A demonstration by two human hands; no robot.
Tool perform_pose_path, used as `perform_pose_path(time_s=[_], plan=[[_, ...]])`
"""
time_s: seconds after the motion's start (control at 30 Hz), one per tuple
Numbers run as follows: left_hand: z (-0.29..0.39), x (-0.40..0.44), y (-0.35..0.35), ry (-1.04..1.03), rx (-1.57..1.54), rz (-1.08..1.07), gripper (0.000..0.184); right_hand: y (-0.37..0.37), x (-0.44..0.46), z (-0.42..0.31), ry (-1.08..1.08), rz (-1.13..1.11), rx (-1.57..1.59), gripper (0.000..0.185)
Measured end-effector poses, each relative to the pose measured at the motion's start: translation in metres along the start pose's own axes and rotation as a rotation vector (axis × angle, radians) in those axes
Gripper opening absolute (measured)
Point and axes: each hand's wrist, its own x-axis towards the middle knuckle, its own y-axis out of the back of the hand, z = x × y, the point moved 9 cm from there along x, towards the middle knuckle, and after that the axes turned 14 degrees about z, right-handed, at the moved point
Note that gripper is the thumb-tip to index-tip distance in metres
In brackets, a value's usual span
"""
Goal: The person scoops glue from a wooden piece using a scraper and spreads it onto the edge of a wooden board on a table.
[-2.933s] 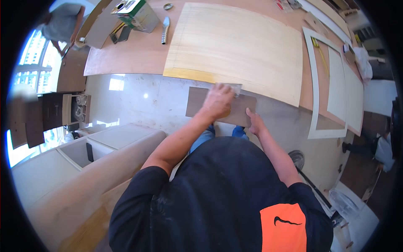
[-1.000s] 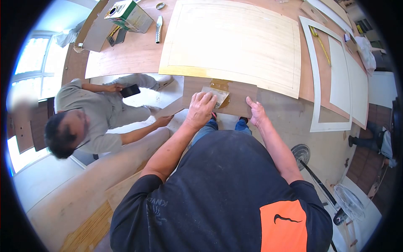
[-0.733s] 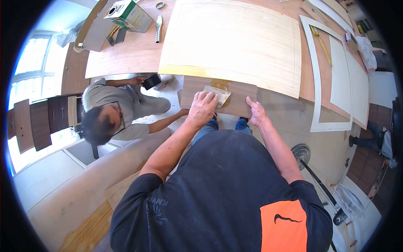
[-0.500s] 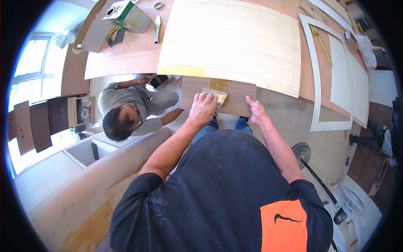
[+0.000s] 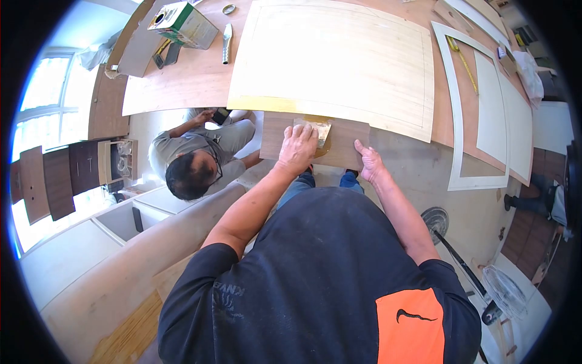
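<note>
My left hand (image 5: 298, 149) is closed on a thin, pale scraper (image 5: 321, 130), which lies over amber glue (image 5: 326, 147) on a small brown board (image 5: 276, 134). The board's right end is gripped by my right hand (image 5: 368, 159), its thumb on top. Just beyond the board is the front edge of a large pale wood panel (image 5: 333, 60), with a yellowish wet strip (image 5: 267, 104) along its near left edge.
A co-worker (image 5: 194, 151) crouches at the left with a phone. On the workbench (image 5: 176, 88) are a green and white can (image 5: 185, 25), a metal-handled tool (image 5: 227, 43), a white frame (image 5: 453, 121) and a tape measure (image 5: 464, 64). A fan (image 5: 503, 291) stands right.
The scraper has moved from the panel's edge to the brown board, and over the last half second slightly up. A co-worker has come in from the left and crouched lower beside the workbench.
</note>
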Motion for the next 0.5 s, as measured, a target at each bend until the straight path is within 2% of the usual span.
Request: perform_pose_path(time_s=[0.07,0.27,0.37,0.47,0.5], plan=[[0.002,0.003,-0.001,-0.001,0.026,0.014,0.040,-0.011,-0.019,-0.011,-0.012,-0.082,0.017,0.116],[-0.001,0.014,-0.004,0.003,0.025,0.015,0.040,-0.003,-0.009,-0.005,0.013,-0.007,-0.014,0.119],[-0.003,0.020,-0.006,-0.026,0.058,0.057,0.033,0.000,0.005,0.005,-0.014,-0.075,0.001,0.120],[-0.005,0.025,-0.008,-0.004,0.063,0.036,0.032,0.002,0.007,0.013,-0.031,-0.112,0.017,0.125],[-0.008,0.026,-0.010,0.013,0.059,0.025,0.035,0.000,-0.001,0.011,-0.030,-0.129,0.018,0.120]])
